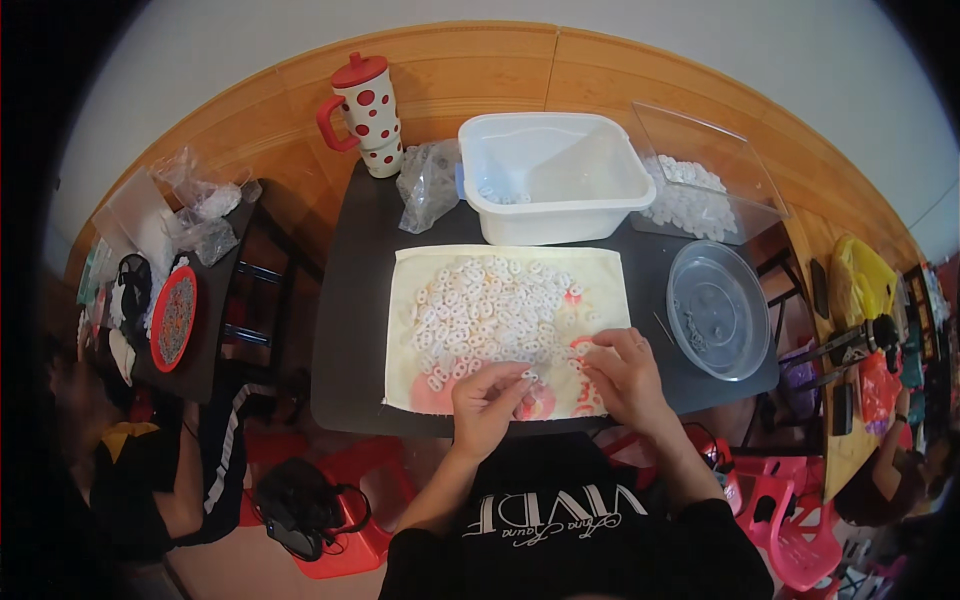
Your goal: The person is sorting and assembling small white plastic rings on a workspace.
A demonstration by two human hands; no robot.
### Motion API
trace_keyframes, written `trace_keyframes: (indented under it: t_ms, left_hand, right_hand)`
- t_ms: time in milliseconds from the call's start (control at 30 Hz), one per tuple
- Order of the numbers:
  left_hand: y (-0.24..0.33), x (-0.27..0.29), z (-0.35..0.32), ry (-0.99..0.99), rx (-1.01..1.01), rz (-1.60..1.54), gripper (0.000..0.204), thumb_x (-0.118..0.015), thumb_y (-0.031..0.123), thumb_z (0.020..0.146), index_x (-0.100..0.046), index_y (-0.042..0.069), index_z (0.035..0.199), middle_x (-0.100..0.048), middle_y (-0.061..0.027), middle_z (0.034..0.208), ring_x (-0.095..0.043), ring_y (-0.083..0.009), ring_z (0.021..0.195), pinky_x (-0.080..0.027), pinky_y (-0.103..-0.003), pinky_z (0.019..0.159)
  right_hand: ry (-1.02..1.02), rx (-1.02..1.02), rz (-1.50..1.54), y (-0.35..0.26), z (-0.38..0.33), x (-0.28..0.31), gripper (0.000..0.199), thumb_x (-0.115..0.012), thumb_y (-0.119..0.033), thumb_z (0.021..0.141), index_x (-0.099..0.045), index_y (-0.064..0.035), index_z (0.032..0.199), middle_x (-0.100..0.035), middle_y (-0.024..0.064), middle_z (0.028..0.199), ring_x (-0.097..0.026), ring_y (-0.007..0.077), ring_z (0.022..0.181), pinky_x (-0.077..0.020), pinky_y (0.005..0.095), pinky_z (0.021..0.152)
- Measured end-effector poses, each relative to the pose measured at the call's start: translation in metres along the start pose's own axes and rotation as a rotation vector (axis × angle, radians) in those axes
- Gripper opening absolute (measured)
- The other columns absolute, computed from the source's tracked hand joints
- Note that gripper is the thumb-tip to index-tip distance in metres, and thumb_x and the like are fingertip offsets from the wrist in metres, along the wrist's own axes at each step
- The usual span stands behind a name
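The left hand [488, 402] is over the near edge of a cream cloth [608, 272], its thumb and forefinger closed in a pinch on a small white two-holed piece [530, 377]. The right hand [632, 378] is just beside it over the cloth's near right part, thumb and forefinger bent toward each other with only a slight gap — whether they grip anything tiny I cannot tell.

Many similar pieces [490, 312] lie loosely heaped across the middle and left of the cloth, which shows red printed patches and is spread on a dark tabletop [350, 300]. Behind the cloth stands a white rectangular tub [555, 222] with a few pieces at its bottom; left of that are a crumpled clear plastic bag [430, 180] and a red-lidded, red-dotted tumbler [372, 120]. To the right of the cloth sits a round clear shallow dish [738, 318] with small grey bits along its left side — and behind it, a clear box [752, 222] of white pieces.
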State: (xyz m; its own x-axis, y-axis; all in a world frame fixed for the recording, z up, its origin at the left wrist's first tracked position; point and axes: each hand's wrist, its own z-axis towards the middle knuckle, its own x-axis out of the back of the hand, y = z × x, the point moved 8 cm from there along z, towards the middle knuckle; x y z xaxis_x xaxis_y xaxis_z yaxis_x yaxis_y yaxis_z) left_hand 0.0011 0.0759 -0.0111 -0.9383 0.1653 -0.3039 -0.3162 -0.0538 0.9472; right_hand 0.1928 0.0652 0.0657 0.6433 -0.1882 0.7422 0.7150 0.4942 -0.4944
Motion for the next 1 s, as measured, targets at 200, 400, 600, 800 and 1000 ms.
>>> trace_keyframes:
  t_ms: [200, 400, 600, 800, 1000]
  left_hand:
    - [-0.001, -0.001, 0.000, 0.003, 0.004, -0.007, 0.016, -0.064, -0.006, 0.090, -0.067, -0.003, 0.106, -0.068, -0.0067, 0.077, -0.060, -0.0074, 0.059, -0.046, -0.020, 0.051]
    - [-0.001, -0.002, 0.000, 0.003, 0.022, -0.012, 0.017, -0.064, -0.006, 0.090, -0.067, -0.003, 0.107, -0.068, -0.0064, 0.078, -0.060, -0.0069, 0.060, -0.046, -0.020, 0.052]
    - [0.002, -0.003, 0.001, -0.002, 0.018, 0.010, 0.017, -0.064, -0.006, 0.090, -0.067, -0.003, 0.106, -0.068, -0.0067, 0.078, -0.060, -0.0071, 0.060, -0.046, -0.020, 0.053]
    - [-0.004, -0.001, 0.000, -0.023, 0.008, -0.013, 0.017, -0.064, -0.006, 0.090, -0.067, -0.004, 0.107, -0.068, -0.0063, 0.078, -0.060, -0.0071, 0.060, -0.046, -0.020, 0.053]
    - [-0.002, -0.004, -0.001, -0.071, -0.006, -0.002, 0.018, -0.063, -0.008, 0.090, -0.066, -0.004, 0.108, -0.068, -0.0070, 0.082, -0.060, -0.0072, 0.061, -0.046, -0.020, 0.053]
  right_hand:
    - [-0.029, 0.061, -0.313, -0.014, 0.003, -0.018, 0.018, -0.074, -0.009, 0.073, -0.069, -0.0078, 0.090, -0.058, 0.0139, 0.112, -0.056, 0.0320, 0.096, -0.0406, 0.0426, 0.077]
    - [-0.055, 0.111, -0.273, -0.015, 0.000, -0.019, 0.015, -0.070, -0.007, 0.072, -0.064, -0.0051, 0.086, -0.060, 0.0126, 0.100, -0.056, 0.0313, 0.090, -0.0440, 0.0410, 0.074]
    - [-0.249, 0.127, -0.225, -0.016, -0.003, -0.030, 0.014, -0.066, -0.006, 0.074, -0.062, -0.0032, 0.088, -0.060, 0.0122, 0.086, -0.059, 0.0304, 0.082, -0.0492, 0.0388, 0.069]
    - [-0.276, 0.146, -0.005, -0.005, 0.003, -0.026, 0.015, -0.066, -0.003, 0.077, -0.066, -0.0015, 0.092, -0.059, 0.0143, 0.086, -0.060, 0.0333, 0.082, -0.0510, 0.0395, 0.071]
    - [-0.151, -0.465, 0.832, 0.028, -0.009, -0.036, 0.011, -0.061, 0.003, 0.092, -0.068, 0.0025, 0.100, -0.063, 0.0052, 0.093, -0.062, 0.0134, 0.078, -0.0500, 0.0248, 0.071]
